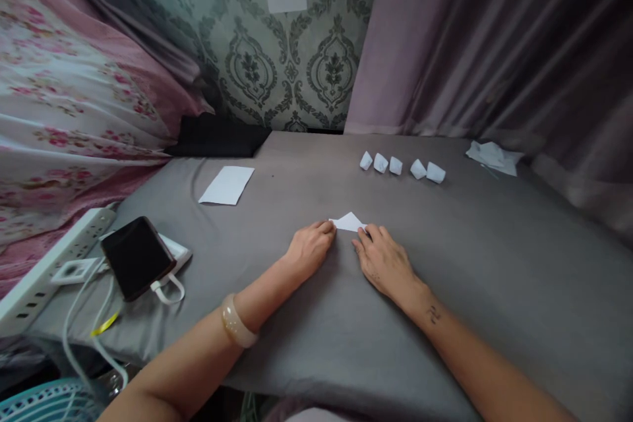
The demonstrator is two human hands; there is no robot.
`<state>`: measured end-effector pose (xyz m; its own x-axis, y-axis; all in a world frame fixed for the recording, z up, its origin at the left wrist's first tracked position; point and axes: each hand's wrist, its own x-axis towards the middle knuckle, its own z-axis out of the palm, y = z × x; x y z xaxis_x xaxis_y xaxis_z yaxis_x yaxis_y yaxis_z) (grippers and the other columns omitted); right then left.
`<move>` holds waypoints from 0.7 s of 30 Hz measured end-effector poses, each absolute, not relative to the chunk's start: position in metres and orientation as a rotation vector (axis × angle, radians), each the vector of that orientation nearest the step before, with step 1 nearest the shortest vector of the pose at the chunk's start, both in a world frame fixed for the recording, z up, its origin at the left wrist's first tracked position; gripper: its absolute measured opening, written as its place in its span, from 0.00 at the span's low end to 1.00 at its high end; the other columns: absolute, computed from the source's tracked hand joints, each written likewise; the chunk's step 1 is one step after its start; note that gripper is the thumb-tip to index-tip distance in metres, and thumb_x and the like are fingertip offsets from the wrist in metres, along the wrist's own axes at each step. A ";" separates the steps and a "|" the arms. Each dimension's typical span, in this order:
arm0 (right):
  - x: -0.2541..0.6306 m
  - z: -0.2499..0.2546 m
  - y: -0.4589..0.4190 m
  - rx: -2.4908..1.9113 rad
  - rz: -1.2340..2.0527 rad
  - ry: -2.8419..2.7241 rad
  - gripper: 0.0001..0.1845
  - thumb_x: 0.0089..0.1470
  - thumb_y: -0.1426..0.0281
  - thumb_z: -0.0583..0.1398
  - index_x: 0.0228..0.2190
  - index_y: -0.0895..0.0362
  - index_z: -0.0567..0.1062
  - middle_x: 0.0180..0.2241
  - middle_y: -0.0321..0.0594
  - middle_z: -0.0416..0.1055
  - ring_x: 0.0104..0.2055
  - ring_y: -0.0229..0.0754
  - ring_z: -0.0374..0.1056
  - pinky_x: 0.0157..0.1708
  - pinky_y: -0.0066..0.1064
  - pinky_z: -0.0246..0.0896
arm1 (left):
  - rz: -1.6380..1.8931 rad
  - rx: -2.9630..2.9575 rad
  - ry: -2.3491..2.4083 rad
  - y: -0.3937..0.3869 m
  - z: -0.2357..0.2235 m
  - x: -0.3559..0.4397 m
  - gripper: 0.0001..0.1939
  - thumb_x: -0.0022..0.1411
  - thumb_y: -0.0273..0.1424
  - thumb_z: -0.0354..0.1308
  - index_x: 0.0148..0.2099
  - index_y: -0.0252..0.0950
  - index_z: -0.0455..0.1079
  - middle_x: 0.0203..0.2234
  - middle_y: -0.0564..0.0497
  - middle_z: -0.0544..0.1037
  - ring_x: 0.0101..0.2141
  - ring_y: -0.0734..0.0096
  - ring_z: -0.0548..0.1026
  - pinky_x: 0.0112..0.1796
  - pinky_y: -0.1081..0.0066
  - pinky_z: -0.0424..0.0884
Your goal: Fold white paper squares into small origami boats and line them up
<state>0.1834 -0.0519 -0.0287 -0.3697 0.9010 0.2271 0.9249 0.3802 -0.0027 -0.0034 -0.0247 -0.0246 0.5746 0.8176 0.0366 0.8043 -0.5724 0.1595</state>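
Note:
A small white piece of folded paper [349,221] lies on the grey cloth-covered surface [445,264] in the middle. My left hand [310,249] rests knuckles up with its fingers curled, the fingertips pressing the paper's left corner. My right hand [383,258] lies beside it, fingers bent, tips on the paper's right edge. A pale bangle [237,323] sits on my left wrist.
Several small folded white paper pieces [401,167] stand in a row at the back. A flat white sheet [227,184] lies back left, crumpled paper [494,157] back right. A black phone [137,256] on a white charger and a power strip [44,270] sit at the left edge.

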 end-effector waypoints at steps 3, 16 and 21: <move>0.189 -0.029 -0.055 -1.687 -0.157 -2.408 0.21 0.63 0.66 0.46 0.47 0.60 0.73 0.41 0.52 0.69 0.42 0.51 0.63 0.36 0.38 0.62 | 0.199 2.650 1.389 -0.026 -0.024 -0.004 0.19 0.60 0.19 0.45 0.49 0.35 0.69 0.45 0.44 0.74 0.46 0.61 0.71 0.42 0.67 0.71; 0.198 -0.024 -0.004 -1.788 0.202 -2.117 0.12 0.59 0.65 0.56 0.40 0.58 0.74 0.40 0.44 0.71 0.43 0.44 0.66 0.43 0.33 0.59 | 0.671 2.255 1.582 0.011 -0.042 0.018 0.13 0.59 0.35 0.57 0.44 0.34 0.68 0.39 0.44 0.70 0.41 0.61 0.70 0.42 0.65 0.66; 0.193 -0.042 0.000 -1.677 0.230 -2.078 0.16 0.55 0.64 0.59 0.44 0.56 0.73 0.45 0.44 0.69 0.46 0.44 0.63 0.48 0.34 0.56 | 0.746 2.119 1.454 0.014 -0.051 0.013 0.09 0.56 0.32 0.58 0.39 0.34 0.70 0.36 0.45 0.68 0.39 0.63 0.69 0.42 0.65 0.66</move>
